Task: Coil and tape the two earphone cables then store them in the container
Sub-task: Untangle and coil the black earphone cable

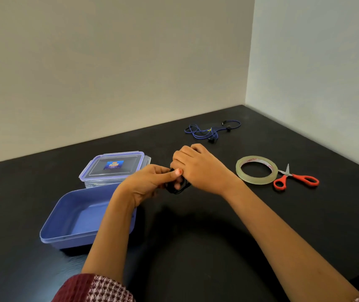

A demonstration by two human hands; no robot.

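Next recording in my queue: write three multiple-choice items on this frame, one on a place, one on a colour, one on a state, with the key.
1. Where does the tape roll lie?
A. hanging on the wall
B. on the table beside the scissors
C. on the person's lap

2. What colour is the loose earphone cable at the far side of the table?
A. blue
B. white
C. red

3. How does the blue container stand?
A. upside down
B. shut under a lid
C. upright and open

Key: 1 B, the roll lies flat right next to the red-handled scissors; 2 A, its loops show blue against the dark top; 3 C, its inside floor is in plain view.
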